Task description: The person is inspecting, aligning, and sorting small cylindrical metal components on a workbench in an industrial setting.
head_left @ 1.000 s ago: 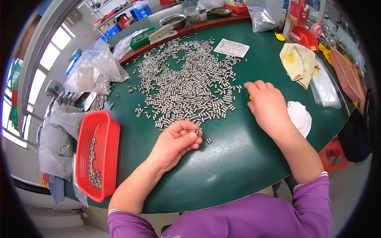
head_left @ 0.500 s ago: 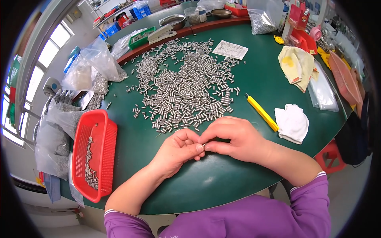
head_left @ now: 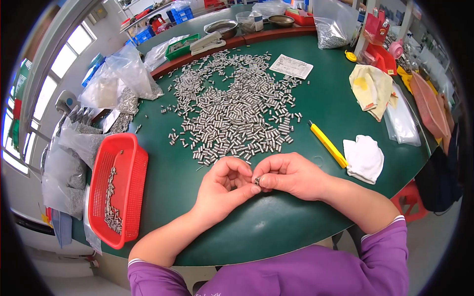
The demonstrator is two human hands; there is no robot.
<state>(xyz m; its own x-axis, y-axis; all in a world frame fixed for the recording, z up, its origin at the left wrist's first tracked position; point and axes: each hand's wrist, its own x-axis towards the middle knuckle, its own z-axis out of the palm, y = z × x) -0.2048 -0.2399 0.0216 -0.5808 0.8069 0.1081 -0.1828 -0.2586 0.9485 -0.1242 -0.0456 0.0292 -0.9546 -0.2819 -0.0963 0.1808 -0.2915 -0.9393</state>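
Both hands meet over the near part of the green table [head_left: 266, 232]. A small metal cylinder [head_left: 257, 181] shows at the fingertips, pinched by thumb and fingers of my right hand [head_left: 291, 178]. My left hand [head_left: 222, 185] is curled, its thumb tip against the same spot; whether its other fingers hold a piece is hidden. Just beyond the hands spreads a large loose pile of short silvery metal cylinders [head_left: 237, 118]. To the left stands a red plastic basket [head_left: 134, 182] with several metal cylinders [head_left: 112, 209] lying along its bottom.
A yellow-handled tool [head_left: 328, 145] and a white cloth [head_left: 364, 158] lie at the right. Farther back are a stained cream cloth [head_left: 368, 89] and a paper slip [head_left: 291, 66]. Plastic bags of metal parts [head_left: 64, 172] crowd the left edge. A raised brown ledge [head_left: 237, 39] borders the far side.
My left fingers have opened out a little, and the metal cylinder now shows between the fingertips. My right thumb has turned onto it. The whole view has shifted slightly.
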